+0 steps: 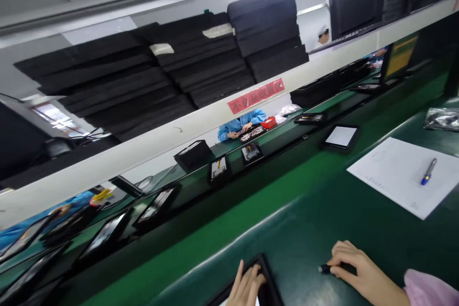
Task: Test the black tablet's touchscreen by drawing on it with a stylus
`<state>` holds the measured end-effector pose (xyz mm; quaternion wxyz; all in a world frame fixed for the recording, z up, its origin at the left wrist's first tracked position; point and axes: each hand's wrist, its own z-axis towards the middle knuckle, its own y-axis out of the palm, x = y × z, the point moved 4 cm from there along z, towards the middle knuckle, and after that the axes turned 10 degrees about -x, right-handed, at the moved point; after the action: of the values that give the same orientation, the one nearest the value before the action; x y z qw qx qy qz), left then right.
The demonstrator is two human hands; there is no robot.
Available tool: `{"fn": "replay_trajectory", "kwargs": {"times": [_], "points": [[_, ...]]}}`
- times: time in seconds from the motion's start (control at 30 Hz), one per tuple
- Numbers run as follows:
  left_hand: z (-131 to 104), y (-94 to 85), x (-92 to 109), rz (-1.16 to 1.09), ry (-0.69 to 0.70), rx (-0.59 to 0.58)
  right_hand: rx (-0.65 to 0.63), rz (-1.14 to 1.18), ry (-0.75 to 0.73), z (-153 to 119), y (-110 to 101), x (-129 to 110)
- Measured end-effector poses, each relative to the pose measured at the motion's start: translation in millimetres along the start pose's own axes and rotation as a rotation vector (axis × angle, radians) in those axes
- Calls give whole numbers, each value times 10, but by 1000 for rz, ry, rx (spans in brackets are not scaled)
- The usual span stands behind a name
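Near edge of the green table (322,229): left hand (247,287) lies flat, fingers released, on a black-framed panel (267,277); right hand (353,267) pinches a small black tool (324,268) just right of it

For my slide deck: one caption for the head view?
Left hand rests on a black tablet; right hand holds a small black tool on green mat.

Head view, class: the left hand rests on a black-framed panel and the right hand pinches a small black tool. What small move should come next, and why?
Probably bring the small black tool across to the black-framed panel. The right hand holds it on the green mat, apart from the panel, while the left hand lies flat on the panel's corner, seemingly steadying it.
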<state>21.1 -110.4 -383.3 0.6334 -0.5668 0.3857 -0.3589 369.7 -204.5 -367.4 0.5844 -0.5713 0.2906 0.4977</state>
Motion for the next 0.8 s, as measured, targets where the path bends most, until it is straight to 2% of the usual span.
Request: {"fn": "replay_trajectory", "kwargs": {"times": [0.07, 0.13, 0.23, 0.33, 0.43, 0.57, 0.63, 0.7, 0.8], "points": [[150, -165, -192, -87, 70, -119, 33, 28, -2, 48, 41, -2], [320, -349, -390, -171, 64, -225, 46, 39, -16, 98, 75, -9], [565, -557, -690, -260, -18, -396, 71, 47, -22, 130, 77, -13], [779, -677, -1027, -259, -146, -535, 93, 47, -21, 123, 51, -27], [960, -752, -1348, -127, -270, -627, 109, 30, -17, 115, 25, -54], [1054, -735, -1599, 233, -368, -727, 116, 9, 3, 124, -1, -78], [997, -641, -1673, 345, -438, -738, 114, 2, 18, 134, -12, -82], [882, -504, -1746, 422, -498, -657, 114, 1, 35, 144, -18, -83], [636, -281, -1849, 549, -479, -337, 116, -6, 56, 153, -12, -80]]}}
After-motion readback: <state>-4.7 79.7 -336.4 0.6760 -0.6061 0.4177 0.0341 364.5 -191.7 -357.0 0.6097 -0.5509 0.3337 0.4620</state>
